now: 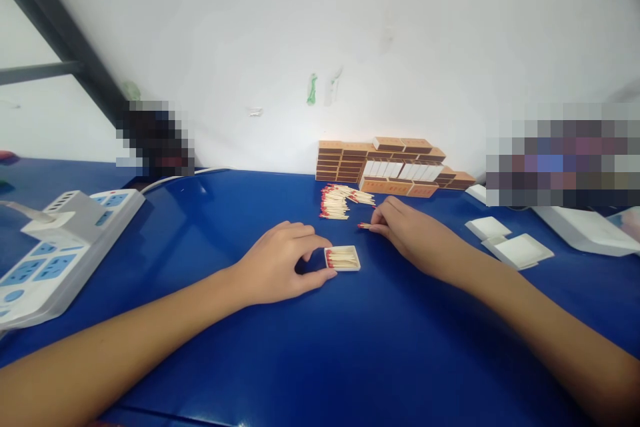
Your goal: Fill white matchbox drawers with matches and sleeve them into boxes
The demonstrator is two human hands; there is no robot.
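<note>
On the blue table lies a small white matchbox tray [353,269] with red-tipped matches [342,257] inside, their heads toward the left. My left hand [285,260] grips the tray's left end between thumb and fingers. To the upper right of the tray, my right hand [400,230] is closed in a pinch on a few matches [365,226], red heads pointing left. Just beyond both hands is a loose pile of matches [336,203]. How many the right hand holds cannot be made out.
Stacked brown matchboxes [345,160] stand against the white wall [280,47], with white trays [400,170] among them. More white trays [520,250] lie at the right. A large power strip [65,260] with a plug sits on the left, its cable [175,180] running behind.
</note>
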